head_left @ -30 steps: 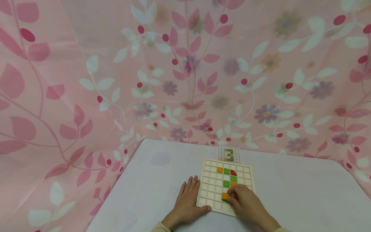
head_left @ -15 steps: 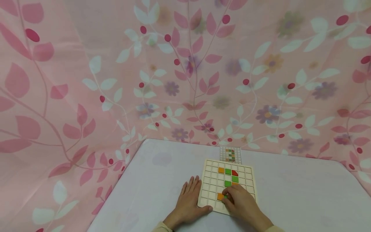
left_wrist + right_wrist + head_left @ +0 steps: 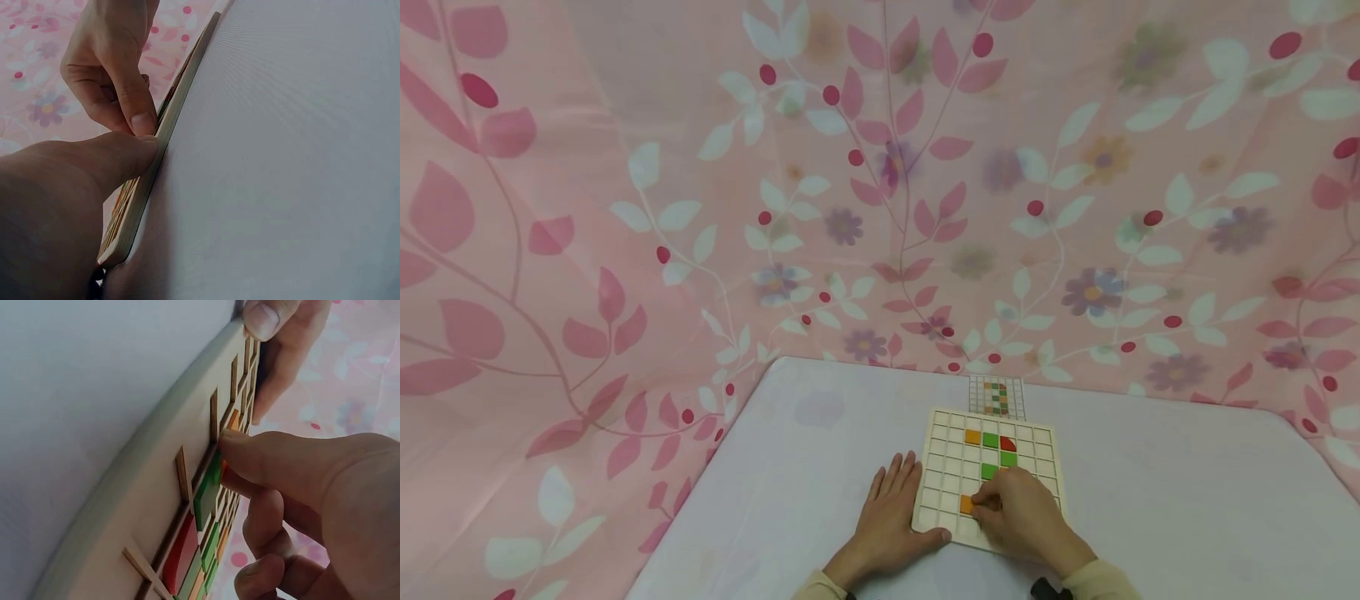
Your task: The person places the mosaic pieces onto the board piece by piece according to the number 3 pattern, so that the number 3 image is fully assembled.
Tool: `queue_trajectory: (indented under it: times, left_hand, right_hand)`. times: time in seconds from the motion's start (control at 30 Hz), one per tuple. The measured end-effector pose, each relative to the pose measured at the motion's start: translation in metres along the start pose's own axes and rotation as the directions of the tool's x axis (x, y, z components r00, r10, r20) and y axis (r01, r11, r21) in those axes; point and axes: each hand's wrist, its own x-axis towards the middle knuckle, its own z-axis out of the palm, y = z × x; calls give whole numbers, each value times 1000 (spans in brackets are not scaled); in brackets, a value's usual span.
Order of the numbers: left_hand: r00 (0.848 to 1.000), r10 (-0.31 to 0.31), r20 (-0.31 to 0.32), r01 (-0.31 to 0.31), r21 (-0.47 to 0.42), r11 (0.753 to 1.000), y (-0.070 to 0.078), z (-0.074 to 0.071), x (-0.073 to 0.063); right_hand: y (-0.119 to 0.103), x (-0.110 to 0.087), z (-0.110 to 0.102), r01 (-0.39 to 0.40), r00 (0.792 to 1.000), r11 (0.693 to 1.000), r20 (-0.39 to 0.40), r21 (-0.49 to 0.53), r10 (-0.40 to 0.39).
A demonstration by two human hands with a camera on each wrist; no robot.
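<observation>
A wooden grid board (image 3: 936, 454) lies on the table, with orange, green and red tiles in some of its squares. My left hand (image 3: 887, 521) lies flat at the board's left side, fingers straight and thumb resting on the near edge, as the left wrist view shows too. With thumb and fingertips my right hand (image 3: 1022, 508) pinches at the right edge of an orange tile (image 3: 966, 504) in a lower row. In the right wrist view, my thumb (image 3: 250, 450) overlaps that tile and sits just past a green tile (image 3: 207, 494). Squares under the right hand are hidden.
Behind the board lies a small card (image 3: 996, 397) printed with a grid of coloured squares. A white cloth covers the table (image 3: 805, 442). Pink floral fabric (image 3: 887, 208) hangs along the back and left. A dark band (image 3: 1048, 589) shows near the right wrist.
My right hand has moved the orange tile about one square left, and a green tile that showed to its right is now covered by the fingers. My left hand stays in place.
</observation>
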Motion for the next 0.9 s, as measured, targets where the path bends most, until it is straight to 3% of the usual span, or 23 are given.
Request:
queue_trajectory:
  times: [0.23, 0.47, 0.9]
  left_hand:
    - [1000, -1, 12, 1, -17, 1000, 0, 0, 0]
    - [1000, 22, -21, -23, -64, 998, 3, -4, -2]
    - [1000, 2, -7, -2, -32, 999, 2, -1, 1]
  right_hand:
    - [-2, -2, 1, -26, 1000, 1000, -2, -3, 26]
    - [-4, 2, -1, -55, 998, 998, -5, -22, 55]
    - [-6, 0, 0, -46, 999, 999, -2, -25, 46]
